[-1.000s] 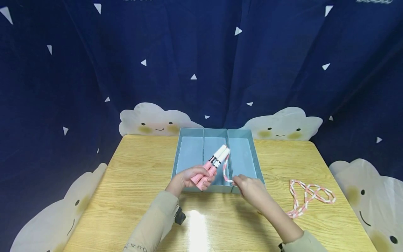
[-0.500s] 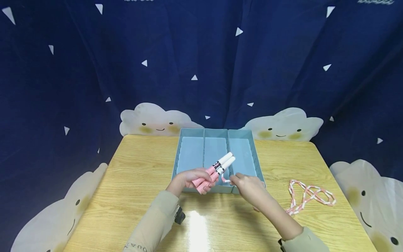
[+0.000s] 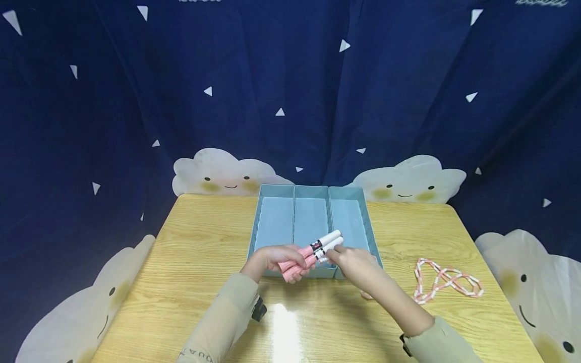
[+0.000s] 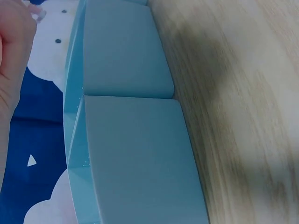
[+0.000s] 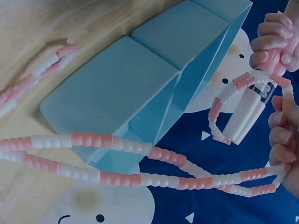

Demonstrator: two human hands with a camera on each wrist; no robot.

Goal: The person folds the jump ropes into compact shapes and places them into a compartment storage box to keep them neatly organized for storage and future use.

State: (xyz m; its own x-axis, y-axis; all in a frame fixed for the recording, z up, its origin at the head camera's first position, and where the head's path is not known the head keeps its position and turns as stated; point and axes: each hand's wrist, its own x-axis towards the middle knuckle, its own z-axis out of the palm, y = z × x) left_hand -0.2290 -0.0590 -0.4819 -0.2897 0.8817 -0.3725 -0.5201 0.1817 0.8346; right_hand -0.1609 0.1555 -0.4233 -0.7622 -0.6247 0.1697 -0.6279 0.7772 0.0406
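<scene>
Head view: left hand (image 3: 277,258) fingers grip both pink rope handles (image 3: 313,250) over blue tray (image 3: 311,194) near wall; right hand (image 3: 351,262) fingers pinch beaded rope (image 5: 140,177) just beside handles. Winding step likely; rest of rope (image 3: 447,282) lies on worktop (image 3: 199,242), well right of fingers; next needs another loop round handles.

1. The head view looks forward and down from above the near edge of the light wooden table (image 3: 195,252), taking in the whole top.
2. The left wrist view sits very close to the pale blue three-compartment plastic tray (image 4: 135,154), seen along its outer wall.
3. The right wrist view looks up from table level; all three views share that tray (image 5: 140,88) (image 3: 277,222)
</scene>
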